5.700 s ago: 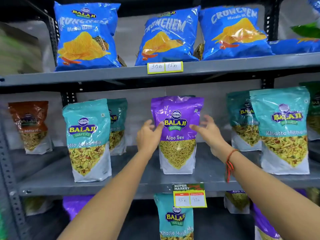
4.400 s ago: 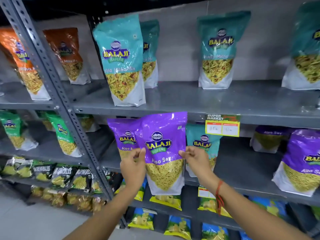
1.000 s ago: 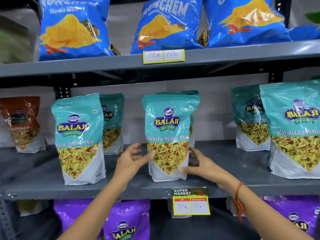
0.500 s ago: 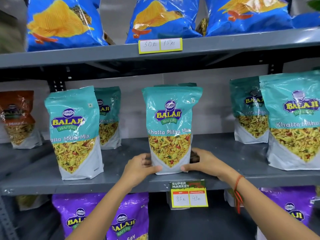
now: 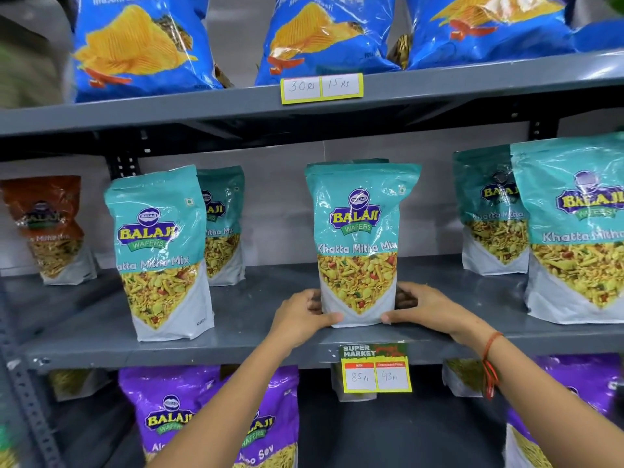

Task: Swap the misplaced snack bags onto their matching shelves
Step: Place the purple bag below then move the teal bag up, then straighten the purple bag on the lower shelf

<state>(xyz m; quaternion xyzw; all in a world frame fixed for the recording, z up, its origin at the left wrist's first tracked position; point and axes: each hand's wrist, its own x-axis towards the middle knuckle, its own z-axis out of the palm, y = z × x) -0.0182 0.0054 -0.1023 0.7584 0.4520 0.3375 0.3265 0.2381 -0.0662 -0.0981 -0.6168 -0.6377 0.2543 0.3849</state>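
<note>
A teal Khatta Mitha Mix bag [image 5: 359, 238] stands upright in the middle of the grey middle shelf [image 5: 256, 319]. My left hand [image 5: 300, 315] grips its lower left corner and my right hand [image 5: 422, 305] grips its lower right corner, thumbs on the front. Other teal Khatta Mitha Mix bags stand on the same shelf at the left [image 5: 158, 251] and right [image 5: 577, 231]. Purple Aloo Sev bags [image 5: 172, 413] stand on the shelf below, partly hidden by my left forearm.
Blue Crunchem chip bags [image 5: 135, 45] fill the top shelf. A brown snack bag [image 5: 50, 228] stands at the far left of the middle shelf. A yellow price tag [image 5: 374, 369] hangs on the shelf edge below my hands. A perforated metal upright [image 5: 23, 393] runs down the left.
The purple Aloo Sev bag went from the middle shelf to the lower one, and a teal Khatta Mitha Mix bag now stands in its place. Both hands have slid down to the bag's base.
</note>
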